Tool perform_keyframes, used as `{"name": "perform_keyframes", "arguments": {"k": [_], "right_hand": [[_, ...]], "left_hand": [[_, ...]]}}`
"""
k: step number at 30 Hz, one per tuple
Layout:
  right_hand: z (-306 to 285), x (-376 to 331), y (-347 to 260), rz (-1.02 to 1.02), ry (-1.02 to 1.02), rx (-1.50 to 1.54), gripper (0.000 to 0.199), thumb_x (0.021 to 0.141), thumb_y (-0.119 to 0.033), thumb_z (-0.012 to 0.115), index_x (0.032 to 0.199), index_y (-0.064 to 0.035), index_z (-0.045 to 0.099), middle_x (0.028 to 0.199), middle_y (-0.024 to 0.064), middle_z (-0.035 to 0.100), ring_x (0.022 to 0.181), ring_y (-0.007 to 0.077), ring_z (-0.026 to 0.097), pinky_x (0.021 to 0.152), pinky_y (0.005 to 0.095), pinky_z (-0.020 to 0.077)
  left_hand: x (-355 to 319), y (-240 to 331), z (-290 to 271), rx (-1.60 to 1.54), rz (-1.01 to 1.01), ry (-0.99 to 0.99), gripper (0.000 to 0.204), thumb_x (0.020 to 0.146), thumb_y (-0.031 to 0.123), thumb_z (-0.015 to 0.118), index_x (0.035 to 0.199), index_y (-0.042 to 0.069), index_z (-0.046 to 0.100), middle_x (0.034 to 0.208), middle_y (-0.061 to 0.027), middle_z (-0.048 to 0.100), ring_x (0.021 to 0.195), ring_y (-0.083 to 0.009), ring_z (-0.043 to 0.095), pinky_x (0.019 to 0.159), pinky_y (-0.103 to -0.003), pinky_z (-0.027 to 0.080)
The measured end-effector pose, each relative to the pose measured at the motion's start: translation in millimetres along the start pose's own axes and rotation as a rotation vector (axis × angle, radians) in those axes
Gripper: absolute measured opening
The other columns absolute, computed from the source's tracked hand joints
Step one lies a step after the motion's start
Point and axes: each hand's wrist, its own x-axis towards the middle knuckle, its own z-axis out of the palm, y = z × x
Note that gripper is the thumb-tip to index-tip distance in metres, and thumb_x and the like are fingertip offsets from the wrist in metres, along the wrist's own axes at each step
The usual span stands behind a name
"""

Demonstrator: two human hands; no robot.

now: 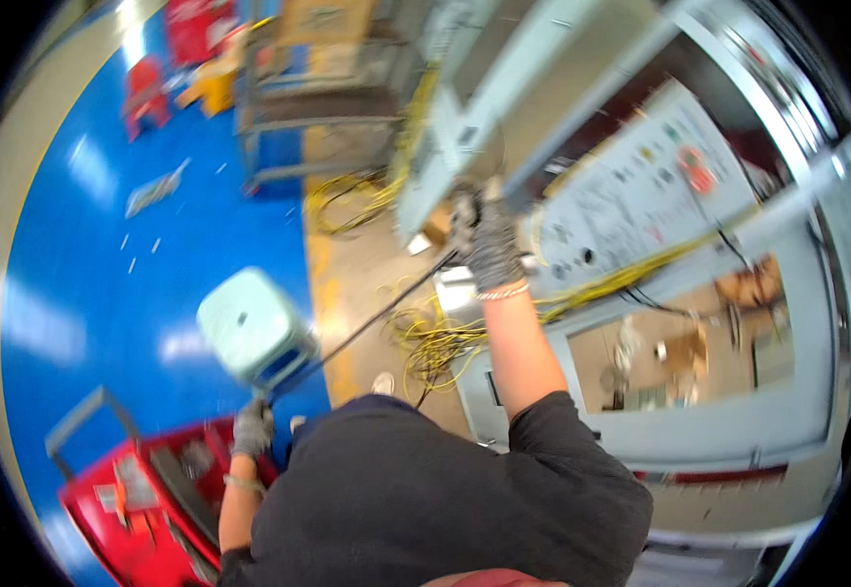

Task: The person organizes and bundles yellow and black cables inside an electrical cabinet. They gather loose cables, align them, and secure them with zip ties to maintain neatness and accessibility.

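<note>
My right hand (489,240), in a grey glove, is raised and closed on the end of a black cable (377,318) at the edge of a grey cabinet door (465,108). The cable runs down and left toward my left hand (251,428), also gloved, which is closed on its lower end above a red tool cart (137,509). Yellow wires (435,342) hang in a tangle just below my right wrist. My dark shirt fills the lower middle of the view.
A pale green stool (249,333) stands on the blue floor (103,284) beside my left hand. An open grey electrical cabinet (699,323) with a control panel (641,186) is at the right. A metal rack (318,88) and red and yellow items stand far back.
</note>
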Motion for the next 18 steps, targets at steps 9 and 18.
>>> {"name": "perform_keyframes", "arguments": {"k": [9,18], "right_hand": [[-159,-87,-30,-0.139,0.273,0.004,0.048,0.083,-0.051,0.053,0.088,-0.0029,0.057,0.053,-0.0029,0.044,0.037,0.0061,0.036,0.030,0.0192,0.0282],[-265,-162,-53,-0.308,0.741,-0.296,0.036,0.090,-0.031,0.050,0.104,0.0008,0.057,0.074,0.0022,0.058,0.058,0.0062,0.056,0.036,0.0152,0.0392]], "left_hand": [[149,29,79,0.413,0.317,-0.346,0.024,0.076,0.021,0.054,0.097,0.010,0.059,0.095,-0.0139,0.063,0.090,-0.0321,0.059,0.078,-0.039,0.046],[197,212,167,0.744,0.642,-0.608,0.033,0.074,0.022,0.054,0.106,0.016,0.060,0.104,-0.0143,0.061,0.098,-0.0300,0.057,0.084,-0.037,0.045]]}}
